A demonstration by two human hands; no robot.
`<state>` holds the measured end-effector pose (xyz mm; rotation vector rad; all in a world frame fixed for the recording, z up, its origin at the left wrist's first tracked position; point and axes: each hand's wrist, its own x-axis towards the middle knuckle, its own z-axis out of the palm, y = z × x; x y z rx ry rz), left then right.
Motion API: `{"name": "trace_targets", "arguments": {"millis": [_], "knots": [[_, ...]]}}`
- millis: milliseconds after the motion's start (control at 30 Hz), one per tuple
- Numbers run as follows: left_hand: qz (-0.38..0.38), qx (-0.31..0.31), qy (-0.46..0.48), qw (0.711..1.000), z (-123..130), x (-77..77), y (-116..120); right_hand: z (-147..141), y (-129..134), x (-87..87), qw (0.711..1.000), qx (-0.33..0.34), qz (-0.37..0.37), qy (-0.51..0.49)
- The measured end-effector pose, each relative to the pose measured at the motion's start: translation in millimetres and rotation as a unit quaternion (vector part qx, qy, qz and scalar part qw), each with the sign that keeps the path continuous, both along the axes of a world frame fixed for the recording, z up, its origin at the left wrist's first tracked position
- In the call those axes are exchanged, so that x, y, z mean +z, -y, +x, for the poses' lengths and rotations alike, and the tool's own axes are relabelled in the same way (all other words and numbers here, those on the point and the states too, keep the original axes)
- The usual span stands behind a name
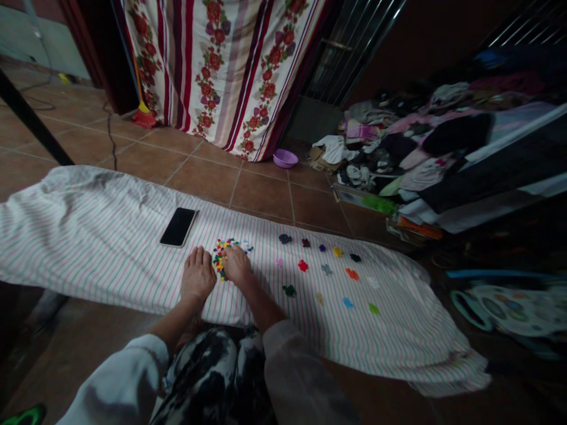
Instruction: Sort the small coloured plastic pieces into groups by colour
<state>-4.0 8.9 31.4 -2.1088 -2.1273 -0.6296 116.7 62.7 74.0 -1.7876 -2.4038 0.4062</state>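
Note:
A mixed pile of small coloured pieces (220,258) lies on a striped cloth (110,236). My right hand (238,264) reaches into the pile from the right, fingers bent down and drawn together; its fingertips are partly hidden, so what they pinch does not show. Just left of the pile, my left hand (198,273) rests on the cloth with its fingers stretched forward and nothing visible in it. To the right, pieces sit in small groups by colour, among them a red group (302,265), an orange group (352,274), a dark green group (289,290) and a yellow group (338,252).
A phone (178,227) lies on the cloth left of the hands. Beyond the cloth-covered surface are a purple basin (285,158), a floral curtain (230,77) and a broom (144,115). Heaped clothes (398,136) fill the right back, with a patterned chair-like object (509,307) nearer.

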Motion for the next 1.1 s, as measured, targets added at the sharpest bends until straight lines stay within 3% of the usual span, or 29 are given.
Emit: {"name": "trace_targets", "arguments": {"millis": [400, 833, 1100], "knots": [[0.001, -0.002, 0.003, 1.0, 0, 1.7, 1, 10, 4, -6.4, 0.993, -0.026, 0.079, -0.078], [0.004, -0.009, -0.001, 1.0, -1, 4.2, 2, 16, 19, -10.3, 0.981, -0.037, 0.095, -0.164], [0.021, -0.017, -0.003, 1.0, -2, 3.4, 3, 36, 30, -11.9, 0.977, -0.035, 0.119, -0.174]]}}
